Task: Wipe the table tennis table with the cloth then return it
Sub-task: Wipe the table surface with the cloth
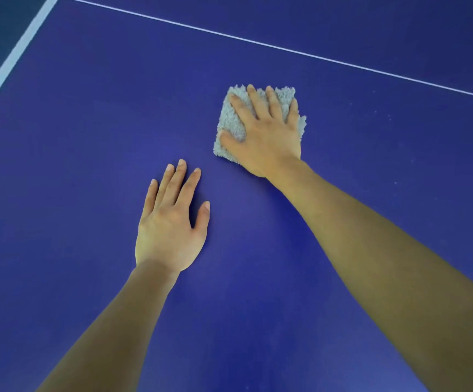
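Now | cloth [229,123] under right hand [270,141] fingers [255,101] | left hand [170,226] flat nearby

Bare forearms [371,250], seen from above.
The left hand [170,230] and right hand [266,137] have short, rounded fingernails [169,167].

The blue table tennis table [88,137] carries a grey cloth [231,123], pressed flat under the right hand [269,137]. The left hand [170,227] lies flat, nearer than the cloth; a thin white line [258,43] runs beyond it.
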